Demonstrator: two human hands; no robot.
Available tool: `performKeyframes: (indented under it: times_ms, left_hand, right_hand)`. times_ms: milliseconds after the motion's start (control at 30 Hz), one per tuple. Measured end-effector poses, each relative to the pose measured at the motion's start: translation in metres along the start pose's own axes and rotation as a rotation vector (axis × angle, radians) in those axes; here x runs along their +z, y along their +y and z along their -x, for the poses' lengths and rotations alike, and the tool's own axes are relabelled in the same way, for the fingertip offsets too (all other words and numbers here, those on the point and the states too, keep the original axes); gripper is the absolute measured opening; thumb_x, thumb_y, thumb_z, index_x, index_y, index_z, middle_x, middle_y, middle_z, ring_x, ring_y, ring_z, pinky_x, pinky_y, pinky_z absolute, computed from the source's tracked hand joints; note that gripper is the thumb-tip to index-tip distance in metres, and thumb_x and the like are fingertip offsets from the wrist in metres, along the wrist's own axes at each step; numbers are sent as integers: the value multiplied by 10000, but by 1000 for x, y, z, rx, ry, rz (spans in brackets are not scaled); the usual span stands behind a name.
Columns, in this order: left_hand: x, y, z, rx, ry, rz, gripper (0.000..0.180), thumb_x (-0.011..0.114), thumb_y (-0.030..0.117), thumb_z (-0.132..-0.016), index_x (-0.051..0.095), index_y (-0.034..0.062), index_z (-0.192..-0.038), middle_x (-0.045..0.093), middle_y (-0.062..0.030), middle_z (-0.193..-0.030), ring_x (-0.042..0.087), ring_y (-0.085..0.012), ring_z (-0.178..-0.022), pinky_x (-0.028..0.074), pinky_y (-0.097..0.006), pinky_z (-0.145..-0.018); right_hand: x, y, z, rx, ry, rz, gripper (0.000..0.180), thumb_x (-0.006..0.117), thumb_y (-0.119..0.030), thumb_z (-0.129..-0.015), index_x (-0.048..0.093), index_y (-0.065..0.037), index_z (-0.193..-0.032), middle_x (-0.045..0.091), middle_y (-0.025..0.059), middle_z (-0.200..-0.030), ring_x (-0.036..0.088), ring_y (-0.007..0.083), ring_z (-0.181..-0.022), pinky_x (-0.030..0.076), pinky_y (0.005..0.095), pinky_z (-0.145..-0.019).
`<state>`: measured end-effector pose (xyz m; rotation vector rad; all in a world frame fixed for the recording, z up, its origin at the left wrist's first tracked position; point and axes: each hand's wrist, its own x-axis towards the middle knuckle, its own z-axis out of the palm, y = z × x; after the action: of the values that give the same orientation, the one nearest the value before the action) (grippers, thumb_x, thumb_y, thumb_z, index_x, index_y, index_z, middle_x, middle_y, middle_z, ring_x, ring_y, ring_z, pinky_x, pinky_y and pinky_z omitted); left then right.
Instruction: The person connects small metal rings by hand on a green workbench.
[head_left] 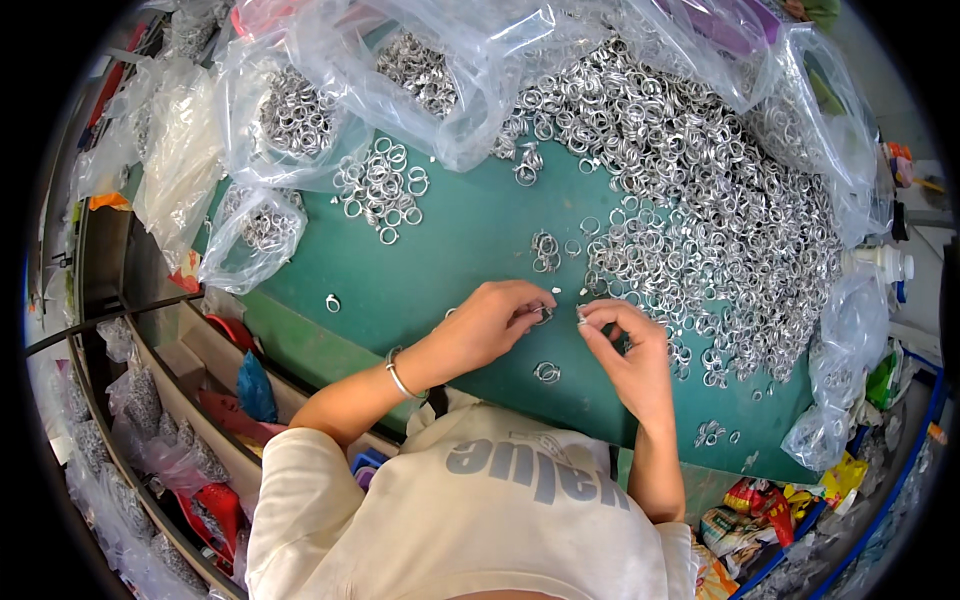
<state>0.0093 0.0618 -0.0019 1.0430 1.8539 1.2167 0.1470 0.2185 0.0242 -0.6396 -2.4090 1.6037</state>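
My left hand (488,325) rests on the green table (460,250) and pinches a small silver ring (545,315) at its fingertips. My right hand (625,350) is close beside it, fingers curled, pinching another small silver piece (581,315). A silver bracelet circles my left wrist. One loose ring (547,373) lies on the table just below and between my hands. A large heap of silver rings (690,200) spreads to the right and behind my hands.
Clear plastic bags (300,110) with more rings lie at the back and left. A smaller group of rings (382,190) lies at the back left, and a single ring (333,303) further left. Shelves with bags run along the left edge. A white bottle (885,262) stands far right.
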Motion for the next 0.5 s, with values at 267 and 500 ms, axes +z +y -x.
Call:
performKeyframes:
  times_ms: [267,500]
  left_hand:
    - [-15,6,-12,74,176,-107,269,619,-63,-820,622,13,-1078,630,-108,-929,620,-200,-716,502,-298,-630]
    - [-44,8,37,-107,182,-143,301,621,-95,-787,627,12,-1068,615,-106,-945,594,-207,-776,487,-303,-680]
  right_hand:
    - [14,-1,3,-156,87,183,143,708,27,-738,630,4,-855,644,123,-985,614,299,-884,483,358,-804]
    - [29,4,13,-215,-57,145,170,712,21,-727,605,-2,-858,615,100,-1001,590,303,-911,479,387,-782]
